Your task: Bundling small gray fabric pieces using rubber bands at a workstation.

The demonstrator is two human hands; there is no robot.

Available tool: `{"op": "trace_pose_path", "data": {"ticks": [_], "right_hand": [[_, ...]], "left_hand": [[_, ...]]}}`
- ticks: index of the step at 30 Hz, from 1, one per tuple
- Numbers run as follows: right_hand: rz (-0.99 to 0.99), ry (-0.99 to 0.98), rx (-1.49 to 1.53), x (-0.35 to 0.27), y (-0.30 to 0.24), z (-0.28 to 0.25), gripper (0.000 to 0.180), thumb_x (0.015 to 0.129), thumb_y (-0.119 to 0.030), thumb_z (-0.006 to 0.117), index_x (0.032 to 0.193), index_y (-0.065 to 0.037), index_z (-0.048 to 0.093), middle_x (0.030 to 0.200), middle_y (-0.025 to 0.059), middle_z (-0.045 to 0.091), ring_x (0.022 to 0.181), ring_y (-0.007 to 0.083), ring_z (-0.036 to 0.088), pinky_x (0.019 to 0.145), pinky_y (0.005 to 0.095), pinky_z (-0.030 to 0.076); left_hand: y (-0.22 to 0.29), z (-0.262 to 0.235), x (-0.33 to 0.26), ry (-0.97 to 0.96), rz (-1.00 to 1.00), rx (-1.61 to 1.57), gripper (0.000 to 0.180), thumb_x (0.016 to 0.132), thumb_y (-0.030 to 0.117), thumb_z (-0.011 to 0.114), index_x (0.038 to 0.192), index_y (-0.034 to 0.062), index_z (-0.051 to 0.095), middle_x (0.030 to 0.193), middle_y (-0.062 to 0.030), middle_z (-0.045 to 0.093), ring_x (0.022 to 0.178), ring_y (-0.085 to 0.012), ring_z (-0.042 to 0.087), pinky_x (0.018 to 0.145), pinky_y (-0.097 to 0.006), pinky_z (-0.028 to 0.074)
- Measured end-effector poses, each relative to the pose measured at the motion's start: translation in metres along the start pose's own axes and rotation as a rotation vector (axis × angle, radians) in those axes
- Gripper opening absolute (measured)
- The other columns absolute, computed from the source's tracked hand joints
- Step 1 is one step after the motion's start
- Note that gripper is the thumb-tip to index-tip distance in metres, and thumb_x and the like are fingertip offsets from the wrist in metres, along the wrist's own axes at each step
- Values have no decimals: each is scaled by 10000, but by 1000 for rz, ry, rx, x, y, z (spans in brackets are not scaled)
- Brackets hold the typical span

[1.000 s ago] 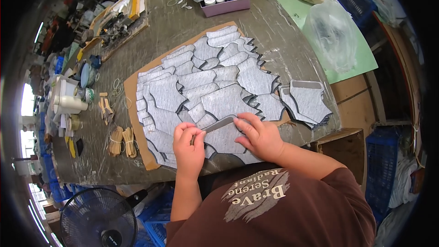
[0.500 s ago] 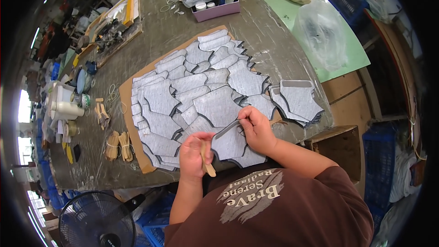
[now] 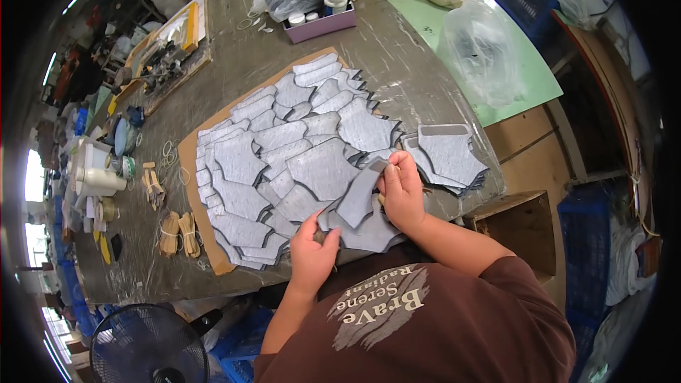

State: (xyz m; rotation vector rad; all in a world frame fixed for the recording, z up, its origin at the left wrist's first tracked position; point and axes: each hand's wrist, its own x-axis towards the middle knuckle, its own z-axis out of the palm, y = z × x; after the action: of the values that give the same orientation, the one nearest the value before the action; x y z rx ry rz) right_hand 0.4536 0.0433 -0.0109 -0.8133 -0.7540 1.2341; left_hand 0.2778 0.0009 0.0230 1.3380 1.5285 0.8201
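My right hand (image 3: 402, 195) pinches the upper end of a curved grey cut piece (image 3: 360, 197), lifted and tilted over the others. A small tan bit shows beside its fingers, mostly hidden. Close by, my left hand (image 3: 313, 252) has thumb and fingers apart at the left edge of another grey piece (image 3: 372, 234), which lies below the lifted one. Many grey, dark-edged pieces (image 3: 323, 168) overlap in rows on a brown cardboard sheet (image 3: 225, 259). To the right is a separate stack of grey pieces (image 3: 450, 156) with a darker strip along the top edge.
Bundles of wooden sticks (image 3: 177, 232) lie left of the cardboard on the worktable (image 3: 248, 46). A purple box (image 3: 323, 26) with jars stands at the far side. Right of it are a green sheet (image 3: 535, 78) and clear bag (image 3: 482, 57). A fan (image 3: 149, 344) stands lower left.
The grey piece has swung up and tilted in my right hand. My left hand has let go of its edge and opened; the wooden stick no longer shows in it.
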Motion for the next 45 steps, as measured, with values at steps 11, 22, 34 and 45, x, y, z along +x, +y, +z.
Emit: {"op": "trace_pose_path", "data": {"ticks": [11,22,34,45], "right_hand": [[-316,262,-987,28,-112,-82,80,867,-49,542,925,-3,572,697,79,585,620,137,529,613,257,435],[-241,-312,-1046,-7,-101,2,100,776,-76,612,867,-51,647,791,128,618,718,289,609,633,363,480],[-35,-691,-778,-19,-59,41,63,757,-72,645,767,-11,635,713,104,623,629,243,602,567,314,461],[505,-650,-221,-8,-47,25,50,778,-38,641,754,7,644,717,16,639,632,64,530,587,234,423]], "left_hand": [[-18,-18,5,259,308,289,284,804,22,624,1062,-60,538,872,-128,517,703,-160,520,516,-259,455],[8,-5,3,-40,441,-400,655,869,461,557,1259,-40,394,933,-59,445,628,-79,480,496,-189,388],[19,-5,6,-14,791,266,974,708,674,526,1327,-38,282,923,-124,433,770,-233,422,656,-331,408],[20,0,6,-274,185,-583,468,885,326,590,1188,-5,456,927,-44,480,626,-72,495,516,-195,431]]}}
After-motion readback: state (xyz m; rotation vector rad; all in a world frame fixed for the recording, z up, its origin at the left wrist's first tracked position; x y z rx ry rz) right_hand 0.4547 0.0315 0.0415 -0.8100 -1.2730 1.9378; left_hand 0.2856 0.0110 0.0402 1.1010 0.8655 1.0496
